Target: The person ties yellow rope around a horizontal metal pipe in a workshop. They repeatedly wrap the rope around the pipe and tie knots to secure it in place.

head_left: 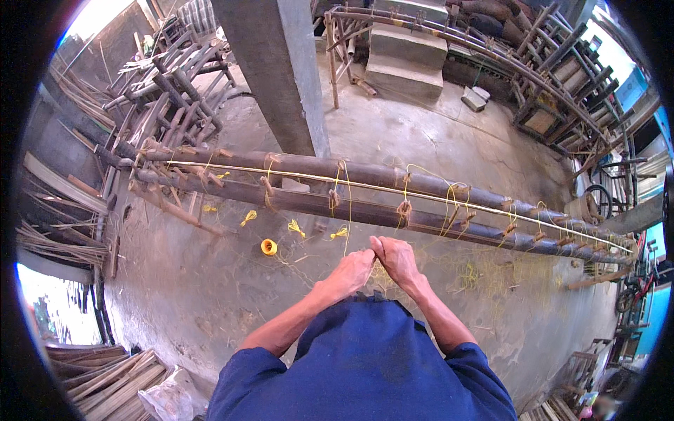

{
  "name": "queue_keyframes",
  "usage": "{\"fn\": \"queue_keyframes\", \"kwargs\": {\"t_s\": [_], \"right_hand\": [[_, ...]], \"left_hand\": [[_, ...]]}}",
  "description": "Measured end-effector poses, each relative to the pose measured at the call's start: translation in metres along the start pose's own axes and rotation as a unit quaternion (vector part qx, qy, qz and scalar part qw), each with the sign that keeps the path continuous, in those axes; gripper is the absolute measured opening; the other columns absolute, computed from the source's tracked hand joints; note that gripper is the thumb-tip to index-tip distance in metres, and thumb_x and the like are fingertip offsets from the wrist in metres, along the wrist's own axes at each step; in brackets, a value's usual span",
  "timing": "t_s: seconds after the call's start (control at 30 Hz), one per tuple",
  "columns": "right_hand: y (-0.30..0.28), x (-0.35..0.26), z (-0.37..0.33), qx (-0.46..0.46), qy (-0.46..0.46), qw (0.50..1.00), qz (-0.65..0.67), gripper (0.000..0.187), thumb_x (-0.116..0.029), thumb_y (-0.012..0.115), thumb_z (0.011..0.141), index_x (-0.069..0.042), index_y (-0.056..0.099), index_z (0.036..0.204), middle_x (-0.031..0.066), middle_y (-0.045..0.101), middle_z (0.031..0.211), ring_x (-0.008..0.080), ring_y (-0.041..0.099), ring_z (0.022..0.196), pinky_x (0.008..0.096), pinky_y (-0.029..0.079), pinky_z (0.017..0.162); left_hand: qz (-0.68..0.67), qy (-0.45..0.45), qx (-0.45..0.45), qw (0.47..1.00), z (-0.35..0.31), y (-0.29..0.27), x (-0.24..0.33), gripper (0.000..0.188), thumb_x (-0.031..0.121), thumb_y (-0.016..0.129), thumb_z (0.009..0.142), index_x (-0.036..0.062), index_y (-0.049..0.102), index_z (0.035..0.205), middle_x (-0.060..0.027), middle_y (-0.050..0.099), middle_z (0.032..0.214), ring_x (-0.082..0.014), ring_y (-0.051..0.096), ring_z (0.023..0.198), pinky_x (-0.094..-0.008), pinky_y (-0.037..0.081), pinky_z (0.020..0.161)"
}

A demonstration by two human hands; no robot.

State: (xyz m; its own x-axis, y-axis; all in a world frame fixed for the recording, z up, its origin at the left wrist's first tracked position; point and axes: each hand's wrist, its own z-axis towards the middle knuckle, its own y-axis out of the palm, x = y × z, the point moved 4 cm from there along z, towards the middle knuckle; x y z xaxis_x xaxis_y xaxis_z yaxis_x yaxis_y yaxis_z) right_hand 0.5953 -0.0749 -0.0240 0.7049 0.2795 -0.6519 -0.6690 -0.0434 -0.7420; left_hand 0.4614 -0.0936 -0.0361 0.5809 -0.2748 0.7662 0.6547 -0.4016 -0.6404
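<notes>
My left hand (354, 268) and my right hand (397, 258) meet in front of my body, fingers closed and fingertips together. What they pinch is too small to make out. A thin yellow string (347, 231) hangs from the long wooden frame (372, 214) down close to my left hand. Two dark round poles form this frame, tied across with cords and small wooden pegs. Along its length, between the poles, runs a pale thin strip (435, 198). More loose yellow string (381, 282) shows below my hands.
On the floor left of my hands lie a yellow roll (269, 247) and small yellow string bundles (296, 228). Beyond the frame rises a concrete pillar (281, 77), with concrete steps (406, 59) behind. Wood is piled at left (186, 105); bamboo strips (119, 386) lie lower left.
</notes>
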Motion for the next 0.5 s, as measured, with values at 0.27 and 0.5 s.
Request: {"fn": "queue_keyframes", "kwargs": {"t_s": [0.27, 0.5], "right_hand": [[0.04, -0.018, 0.099, 0.059, -0.001, 0.993, 0.1, 0.022, -0.018, 0.057, 0.091, 0.0, 0.062, 0.102, 0.0176, 0.064, 0.088, 0.0347, 0.062, 0.082, 0.0413, 0.049, 0.073], [0.071, 0.0, 0.125, 0.077, 0.04, 0.987, 0.137, 0.018, -0.014, 0.059, 0.087, 0.001, 0.062, 0.095, 0.0198, 0.064, 0.086, 0.0335, 0.062, 0.08, 0.0406, 0.048, 0.072]], "left_hand": [[0.029, -0.041, -0.011, 0.999, -0.02, 0.01, -0.027, 0.013, 0.012, 0.051, 0.086, -0.0003, 0.051, 0.09, -0.0242, 0.059, 0.075, -0.0462, 0.059, 0.073, -0.0519, 0.048, 0.066], [-0.029, -0.117, -0.006, 0.993, -0.025, 0.011, -0.035, 0.016, 0.018, 0.048, 0.094, 0.0033, 0.055, 0.094, -0.0214, 0.061, 0.083, -0.0428, 0.061, 0.079, -0.0489, 0.047, 0.069]]}}
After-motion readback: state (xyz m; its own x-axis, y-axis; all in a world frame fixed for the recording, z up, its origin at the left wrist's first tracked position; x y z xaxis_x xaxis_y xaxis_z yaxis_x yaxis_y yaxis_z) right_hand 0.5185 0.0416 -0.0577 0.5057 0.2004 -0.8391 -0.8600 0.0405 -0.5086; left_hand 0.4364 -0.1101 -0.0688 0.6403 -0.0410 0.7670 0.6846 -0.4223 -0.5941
